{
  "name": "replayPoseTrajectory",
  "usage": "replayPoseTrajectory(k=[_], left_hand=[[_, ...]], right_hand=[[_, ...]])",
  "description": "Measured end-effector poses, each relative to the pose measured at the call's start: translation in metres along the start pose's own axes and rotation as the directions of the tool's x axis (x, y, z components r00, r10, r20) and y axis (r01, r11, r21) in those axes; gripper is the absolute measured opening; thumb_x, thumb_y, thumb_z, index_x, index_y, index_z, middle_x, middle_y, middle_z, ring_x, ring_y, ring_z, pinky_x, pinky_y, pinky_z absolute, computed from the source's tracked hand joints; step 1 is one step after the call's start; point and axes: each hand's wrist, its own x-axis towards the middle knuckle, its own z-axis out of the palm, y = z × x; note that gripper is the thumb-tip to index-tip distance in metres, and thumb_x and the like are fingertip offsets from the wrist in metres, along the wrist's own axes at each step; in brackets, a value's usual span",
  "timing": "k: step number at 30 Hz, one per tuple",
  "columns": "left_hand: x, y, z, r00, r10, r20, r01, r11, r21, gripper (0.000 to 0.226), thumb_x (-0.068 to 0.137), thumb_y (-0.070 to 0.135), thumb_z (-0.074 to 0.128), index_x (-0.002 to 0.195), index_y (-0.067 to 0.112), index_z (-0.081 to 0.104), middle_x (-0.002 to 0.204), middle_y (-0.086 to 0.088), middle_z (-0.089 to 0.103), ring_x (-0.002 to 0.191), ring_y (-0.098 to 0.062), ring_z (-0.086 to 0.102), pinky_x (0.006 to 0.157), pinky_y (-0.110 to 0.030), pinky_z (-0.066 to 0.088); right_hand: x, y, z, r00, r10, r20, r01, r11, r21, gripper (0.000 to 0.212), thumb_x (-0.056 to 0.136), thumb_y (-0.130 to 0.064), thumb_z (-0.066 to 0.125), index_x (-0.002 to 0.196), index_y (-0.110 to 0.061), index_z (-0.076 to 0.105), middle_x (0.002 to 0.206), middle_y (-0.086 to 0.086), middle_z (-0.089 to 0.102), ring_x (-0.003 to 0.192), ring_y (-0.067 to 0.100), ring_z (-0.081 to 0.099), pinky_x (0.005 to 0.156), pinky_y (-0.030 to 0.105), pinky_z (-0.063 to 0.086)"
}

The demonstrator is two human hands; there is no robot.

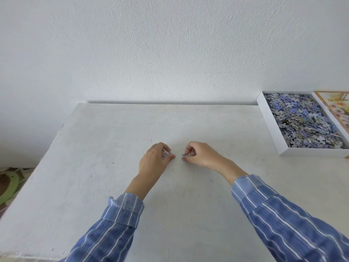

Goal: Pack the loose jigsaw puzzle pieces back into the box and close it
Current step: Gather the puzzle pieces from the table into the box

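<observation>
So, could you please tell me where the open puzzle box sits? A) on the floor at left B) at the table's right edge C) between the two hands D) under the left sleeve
B: the white puzzle box, open and full of pieces, sits at the table's right edge, while the left hand and right hand pinch loose pieces at mid-table.

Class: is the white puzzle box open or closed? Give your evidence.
Open. The white box has no lid on; the puzzle pieces heaped inside show plainly. A flowered panel, perhaps its lid, lies beside it.
</observation>
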Motion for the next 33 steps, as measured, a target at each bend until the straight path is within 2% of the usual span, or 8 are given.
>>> replayPoseTrajectory(k=[3, 5, 8, 12, 17, 20, 23, 33], left_hand=[[0.001, -0.002, -0.002, 0.987, 0.152, -0.048, -0.156, 0.983, -0.101, 0.017, 0.091, 0.028, 0.068, 0.087, 0.020, 0.053, 0.074, 0.010, 0.046, 0.067, -0.007, 0.046, 0.059, -0.019, 0.035], [0.000, -0.004, -0.005, 0.979, 0.160, -0.125, -0.183, 0.962, -0.203, 0.017, 0.094, 0.019, 0.064, 0.086, 0.012, 0.051, 0.073, 0.008, 0.044, 0.061, -0.006, 0.042, 0.060, -0.015, 0.036], [0.002, -0.014, -0.015, 0.990, 0.004, -0.140, -0.053, 0.936, -0.349, 0.018, 0.099, 0.021, 0.053, 0.088, 0.011, 0.045, 0.069, 0.005, 0.041, 0.054, -0.012, 0.036, 0.057, -0.017, 0.036], [-0.002, -0.024, -0.024, 0.993, -0.111, -0.028, 0.074, 0.811, -0.580, 0.017, 0.104, 0.016, 0.040, 0.088, 0.016, 0.033, 0.095, -0.001, 0.064, 0.049, -0.013, 0.032, 0.050, -0.033, 0.034], [-0.010, -0.025, -0.019, 0.993, -0.037, -0.110, 0.006, 0.962, -0.272, 0.009, 0.104, 0.014, 0.035, 0.108, 0.014, 0.043, 0.076, 0.002, 0.052, 0.061, -0.016, 0.048, 0.058, -0.026, 0.035], [-0.011, -0.022, -0.013, 0.999, -0.009, -0.052, 0.007, 0.999, -0.032, 0.029, 0.103, 0.036, 0.041, 0.122, 0.018, 0.052, 0.104, 0.000, 0.057, 0.089, -0.023, 0.059, 0.070, -0.032, 0.043], [-0.011, -0.018, -0.010, 1.000, 0.003, -0.024, 0.001, 0.984, 0.175, 0.043, 0.095, 0.052, 0.051, 0.128, 0.024, 0.052, 0.110, 0.004, 0.054, 0.092, -0.018, 0.060, 0.065, -0.030, 0.043], [-0.007, -0.002, -0.001, 0.994, 0.106, -0.017, -0.107, 0.992, -0.063, 0.017, 0.099, 0.025, 0.053, 0.094, 0.014, 0.042, 0.070, 0.006, 0.044, 0.060, -0.016, 0.043, 0.052, -0.028, 0.034]], right_hand=[[-0.005, 0.000, -0.003, 0.999, 0.028, -0.022, -0.026, 0.996, 0.080, 0.014, 0.092, -0.029, 0.067, 0.085, -0.020, 0.058, 0.075, -0.007, 0.054, 0.063, 0.006, 0.047, 0.056, 0.015, 0.036], [-0.009, -0.002, -0.004, 0.995, 0.095, -0.026, -0.081, 0.938, 0.338, 0.015, 0.095, -0.025, 0.064, 0.085, -0.015, 0.057, 0.073, -0.005, 0.052, 0.060, 0.010, 0.043, 0.056, 0.020, 0.038], [-0.016, 0.000, -0.007, 0.985, 0.171, 0.013, -0.130, 0.698, 0.704, 0.015, 0.096, -0.011, 0.062, 0.086, -0.013, 0.050, 0.083, 0.005, 0.066, 0.053, 0.011, 0.035, 0.047, 0.022, 0.032], [-0.019, 0.007, -0.005, 0.973, 0.215, 0.081, -0.200, 0.621, 0.758, 0.015, 0.094, -0.004, 0.060, 0.107, -0.010, 0.054, 0.080, 0.008, 0.071, 0.051, 0.013, 0.035, 0.046, 0.024, 0.030], [-0.021, 0.007, -0.002, 0.964, 0.227, 0.142, -0.258, 0.644, 0.720, 0.029, 0.097, -0.003, 0.043, 0.112, -0.008, 0.068, 0.082, 0.003, 0.069, 0.051, 0.011, 0.040, 0.046, 0.023, 0.032], [-0.023, 0.006, -0.001, 0.959, 0.239, 0.156, -0.275, 0.630, 0.727, 0.030, 0.095, -0.005, 0.039, 0.106, -0.006, 0.068, 0.067, -0.001, 0.052, 0.050, 0.011, 0.035, 0.045, 0.024, 0.023], [-0.027, 0.005, -0.002, 0.955, 0.254, 0.154, -0.286, 0.653, 0.701, 0.026, 0.097, -0.014, 0.043, 0.102, -0.008, 0.068, 0.060, -0.004, 0.037, 0.049, 0.011, 0.029, 0.045, 0.024, 0.018], [-0.052, 0.024, -0.015, 0.951, 0.289, 0.108, -0.258, 0.557, 0.789, 0.042, 0.104, -0.040, 0.040, 0.079, -0.011, 0.058, 0.062, -0.002, 0.042, 0.048, 0.012, 0.029, 0.042, 0.023, 0.017]])
